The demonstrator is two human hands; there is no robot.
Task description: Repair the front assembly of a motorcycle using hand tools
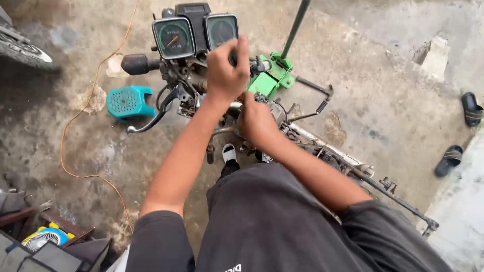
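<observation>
Left hand (225, 72) gripping handlebar (151, 65) | right hand (255, 119) below — bare floor (378, 100) rightward

The person wears a dark grey short-sleeved shirt with a scrap of white print at its lower edge, nearer the body than the hands. Both forearms are bare, as are the left hand (225, 68) and the right hand (255, 118); neither shows rings or a watch.

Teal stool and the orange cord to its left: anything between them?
Head view: only bare, stained concrete floor lies between the teal stool and the orange cord.
</observation>
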